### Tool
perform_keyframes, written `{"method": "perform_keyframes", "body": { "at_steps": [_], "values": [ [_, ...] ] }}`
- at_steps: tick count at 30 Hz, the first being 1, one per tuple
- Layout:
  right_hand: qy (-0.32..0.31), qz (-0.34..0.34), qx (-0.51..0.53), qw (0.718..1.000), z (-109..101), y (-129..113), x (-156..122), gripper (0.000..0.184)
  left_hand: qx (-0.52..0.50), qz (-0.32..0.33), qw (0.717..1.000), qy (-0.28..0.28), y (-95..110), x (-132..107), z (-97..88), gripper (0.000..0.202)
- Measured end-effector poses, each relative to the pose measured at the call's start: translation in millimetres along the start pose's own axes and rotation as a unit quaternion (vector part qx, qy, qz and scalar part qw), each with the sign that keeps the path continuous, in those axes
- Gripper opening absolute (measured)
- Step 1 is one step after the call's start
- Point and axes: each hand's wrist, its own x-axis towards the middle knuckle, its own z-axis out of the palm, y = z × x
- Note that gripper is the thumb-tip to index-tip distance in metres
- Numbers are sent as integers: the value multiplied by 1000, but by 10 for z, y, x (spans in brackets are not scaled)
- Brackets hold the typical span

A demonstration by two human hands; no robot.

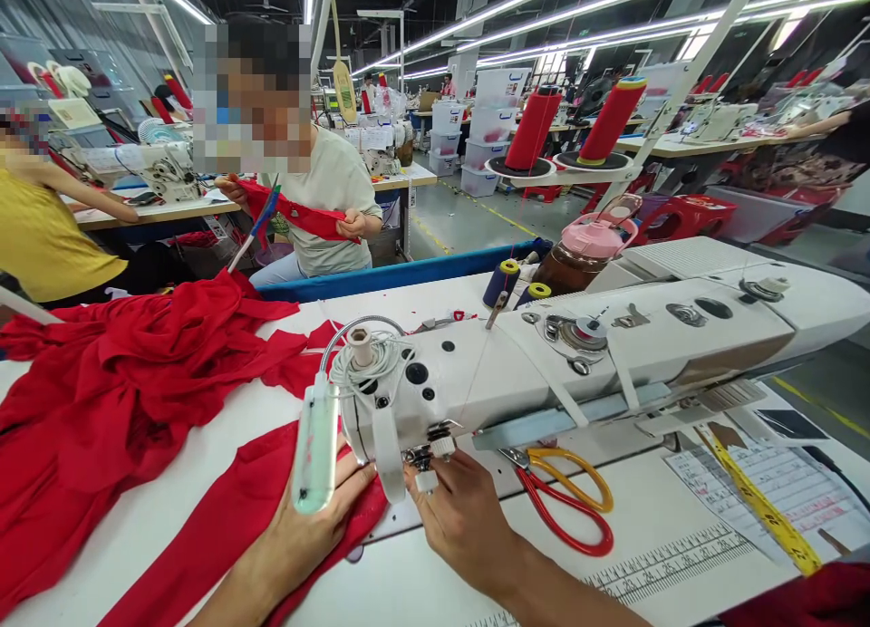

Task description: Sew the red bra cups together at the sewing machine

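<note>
A white sewing machine (503, 373) stands before me, and its head hides the needle area. My left hand (316, 518) lies on a strip of red fabric (237, 500), fingers stretched toward the presser foot area; a small lamp (316, 446) covers part of that hand. To the right of the machine head is my right hand (466, 514), its fingers curled together and pointing under the head. Its fingertips are hidden, so what they hold cannot be seen. Scissors (567, 500) with red and yellow handles lie right of that hand.
A heap of red fabric (149, 373) covers the table's left side. Behind the machine are thread spools (501, 283) and a pink-lidded jug (584, 246). At right lie papers (781, 482) and a yellow tape measure (758, 500). A co-worker (333, 183) opposite holds red fabric.
</note>
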Motion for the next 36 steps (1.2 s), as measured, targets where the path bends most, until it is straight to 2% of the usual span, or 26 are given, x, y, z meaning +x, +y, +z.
{"method": "perform_keyframes", "body": {
  "at_steps": [5, 16, 20, 25, 29, 30, 32, 34, 36],
  "values": [
    [-9, -17, -9, 1000, 9, -6, -16, 29, 7, 7, 999, -36, 10, 40, -21, 66],
    [-19, -47, -34, 998, -44, -64, -7, 34, -6, 8, 1000, -8, 33, 80, -52, 61],
    [-25, -46, -36, 998, -67, -76, 3, 34, -16, 3, 1000, -21, 2, 71, -50, 59],
    [-34, -38, -40, 998, -92, -101, 1, 31, -23, 8, 999, -46, 19, 197, -244, 51],
    [-46, -48, -32, 997, -128, -125, 0, 24, -10, -48, 998, -42, 291, 264, -414, 34],
    [-46, -51, -29, 997, -139, -131, 1, 22, -3, -57, 998, -32, 385, 250, -398, 34],
    [-43, -47, -20, 998, -151, -138, 0, 20, 18, -38, 999, 7, 559, 193, -271, 46],
    [-36, -34, -8, 999, -139, -133, -9, 19, 105, -8, 993, 59, 670, 127, -60, 46],
    [-24, -21, -2, 999, -101, -112, -23, 19, 156, -20, 983, 89, 703, 84, 141, 45]
  ]
}}
